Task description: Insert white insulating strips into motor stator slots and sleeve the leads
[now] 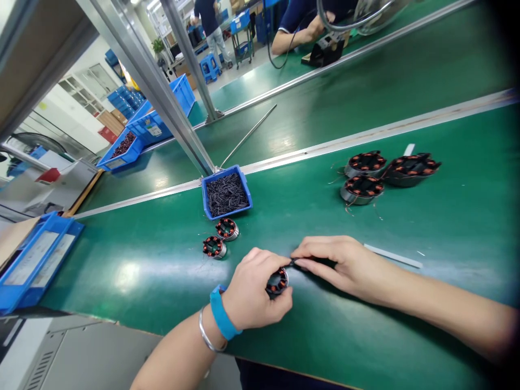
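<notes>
My left hand (258, 287), with a blue band and a silver bangle at the wrist, is wrapped round a motor stator (278, 281) with copper windings. My right hand (345, 265) pinches a small dark piece (296, 262) at the stator's upper right edge; its exact shape is partly hidden by the fingers. Two small stators (214, 247) lie to the left of my left hand. Behind them stands a blue bin (206, 201) full of short black sleeves or strips (227, 194).
Several larger stators (362, 189) sit at the right rear of the green bench (134, 244). A white strip (393, 255) lies near my right forearm. Metal posts (162, 86) and a thin rod (248, 135) rise behind the blue bin. A co-worker's arm (296, 40) shows across the bench.
</notes>
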Action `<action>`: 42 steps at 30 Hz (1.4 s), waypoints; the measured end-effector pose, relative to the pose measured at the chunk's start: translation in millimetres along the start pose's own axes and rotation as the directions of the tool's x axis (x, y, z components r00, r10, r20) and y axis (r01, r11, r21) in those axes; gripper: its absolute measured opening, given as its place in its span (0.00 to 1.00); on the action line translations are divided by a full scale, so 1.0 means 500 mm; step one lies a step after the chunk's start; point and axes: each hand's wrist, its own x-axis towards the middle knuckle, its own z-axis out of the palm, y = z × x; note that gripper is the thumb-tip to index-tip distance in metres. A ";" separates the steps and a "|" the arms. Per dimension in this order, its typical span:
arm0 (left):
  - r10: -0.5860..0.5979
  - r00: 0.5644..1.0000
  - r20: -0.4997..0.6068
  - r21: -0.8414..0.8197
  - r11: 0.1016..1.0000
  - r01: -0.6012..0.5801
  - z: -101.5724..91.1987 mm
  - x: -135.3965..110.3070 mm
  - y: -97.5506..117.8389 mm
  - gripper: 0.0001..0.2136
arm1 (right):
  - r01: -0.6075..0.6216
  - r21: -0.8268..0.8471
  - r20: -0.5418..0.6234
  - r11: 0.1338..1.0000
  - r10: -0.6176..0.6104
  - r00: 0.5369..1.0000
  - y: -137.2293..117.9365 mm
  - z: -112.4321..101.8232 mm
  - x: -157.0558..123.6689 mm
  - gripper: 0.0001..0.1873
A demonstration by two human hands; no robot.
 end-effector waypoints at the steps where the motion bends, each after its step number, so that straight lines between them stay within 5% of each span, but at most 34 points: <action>1: 0.005 1.000 -0.005 -0.006 1.000 -0.006 0.000 0.000 0.000 0.16 | 0.027 -0.009 -0.014 1.000 -0.027 1.000 0.003 0.002 -0.002 0.14; 9: 0.033 0.999 -0.034 -0.055 0.998 -0.035 0.006 0.000 -0.005 0.16 | 0.199 -0.406 -0.064 0.892 -0.245 0.968 -0.007 0.011 -0.001 0.18; 13: 0.035 0.996 -0.083 -0.067 0.997 -0.041 0.014 0.000 -0.007 0.15 | 0.158 -0.651 -0.169 0.743 -0.344 0.924 -0.024 0.035 0.009 0.23; 16: 0.006 0.995 -0.098 -0.079 0.997 -0.014 0.021 -0.002 -0.004 0.15 | 0.103 -0.679 -0.228 0.727 -0.341 0.912 -0.035 0.054 0.011 0.24; 24: -0.051 0.990 -0.129 -0.133 0.991 0.033 0.032 -0.009 0.003 0.16 | 0.049 -0.491 -0.284 0.870 -0.213 0.935 -0.048 0.082 -0.018 0.19; 28: -0.086 0.993 -0.081 -0.152 0.986 0.072 0.023 -0.005 0.004 0.18 | -0.185 -0.045 -0.135 0.982 0.177 0.975 -0.039 0.044 -0.003 0.22; 31: -0.185 0.982 -0.033 -0.186 0.967 0.176 0.015 -0.004 0.007 0.20 | -0.509 0.307 0.139 0.804 0.491 0.860 -0.032 0.011 0.026 0.28; 35: -0.270 0.962 0.028 -0.206 0.940 0.270 0.009 -0.004 0.010 0.20 | -0.678 0.497 0.298 0.541 0.627 0.719 -0.031 0.001 0.050 0.29; 39: -0.283 0.958 0.055 -0.205 0.935 0.288 0.007 -0.003 0.011 0.19 | -0.691 0.541 0.345 0.479 0.623 0.702 -0.028 0.011 0.051 0.28; 42: -0.273 0.960 0.066 -0.205 0.938 0.281 0.005 -0.004 0.011 0.20 | -0.643 0.561 0.361 0.521 0.545 0.756 -0.019 0.014 0.047 0.27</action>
